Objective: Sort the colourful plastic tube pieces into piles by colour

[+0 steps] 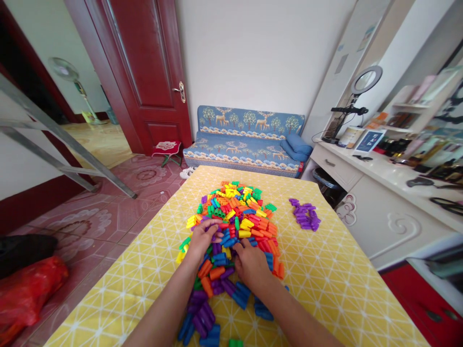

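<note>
A big heap of plastic tube blocks [231, 207] in red, orange, yellow, green, blue and purple spreads over the middle of the table. My left hand [204, 238] is at the heap's left side, fingers bent around a purple tube block [217, 232]. My right hand [251, 262] reaches into the heap from the right, its fingers curled down among blue and purple blocks; what its fingertips hold is hidden. Between the hands lie blue blocks [227, 240]. A separate group of purple blocks [305, 215] sits to the right of the heap.
The table has a yellow patterned cloth [325, 279]. More purple and blue blocks [202, 318] lie near the front edge. Beyond the table stands a blue sofa [249, 140]. A white dresser [387, 207] is at right, a folding stool [167, 149] and metal ladder legs [83, 154] at left.
</note>
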A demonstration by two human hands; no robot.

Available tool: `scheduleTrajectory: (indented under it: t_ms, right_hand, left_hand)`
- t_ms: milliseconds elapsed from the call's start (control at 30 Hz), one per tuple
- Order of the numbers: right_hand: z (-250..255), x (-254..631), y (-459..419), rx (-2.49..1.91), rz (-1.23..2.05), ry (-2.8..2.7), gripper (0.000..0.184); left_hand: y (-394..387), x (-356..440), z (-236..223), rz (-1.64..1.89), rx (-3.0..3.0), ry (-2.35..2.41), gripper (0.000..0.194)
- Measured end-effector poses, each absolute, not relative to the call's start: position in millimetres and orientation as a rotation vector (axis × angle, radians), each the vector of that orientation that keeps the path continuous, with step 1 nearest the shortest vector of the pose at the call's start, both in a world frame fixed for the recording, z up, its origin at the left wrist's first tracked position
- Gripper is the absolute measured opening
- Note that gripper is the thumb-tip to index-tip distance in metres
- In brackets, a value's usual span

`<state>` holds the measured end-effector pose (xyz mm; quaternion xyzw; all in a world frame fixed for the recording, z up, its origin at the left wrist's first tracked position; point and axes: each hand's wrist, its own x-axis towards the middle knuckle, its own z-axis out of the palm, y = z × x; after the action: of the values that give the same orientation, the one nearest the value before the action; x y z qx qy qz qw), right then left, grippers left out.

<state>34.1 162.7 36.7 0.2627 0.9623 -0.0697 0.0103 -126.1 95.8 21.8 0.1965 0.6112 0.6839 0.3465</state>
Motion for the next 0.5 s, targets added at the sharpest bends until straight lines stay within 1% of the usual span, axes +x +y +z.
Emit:
scheduleTrajectory:
  t_ms: [200, 267, 400, 500]
  right_hand:
    - [33.9, 34.5, 160.6, 0.812, -0.158, 2.961, 0.039]
    - [34.6, 32.7, 158.9, 0.818, -0.138, 2.939, 0.039]
    - [35.9, 29.2, 155.2, 0.870, -0.121, 2.914, 0.038]
    - [34.2, 27.8, 153.6, 0.885, -0.137, 2.899, 0.034]
  left_hand:
    - [93.8, -124.9, 27.4, 1.833, 0.324, 1.421, 0.018]
    - [94.1, -125.3, 27.8, 1.868, 0.286, 1.370, 0.017]
    - [95.3, -126.0, 24.0, 1.919, 0.253, 1.283, 0.029]
    - [95.9, -124.6, 19.4, 1.920, 0.297, 1.369, 0.040]
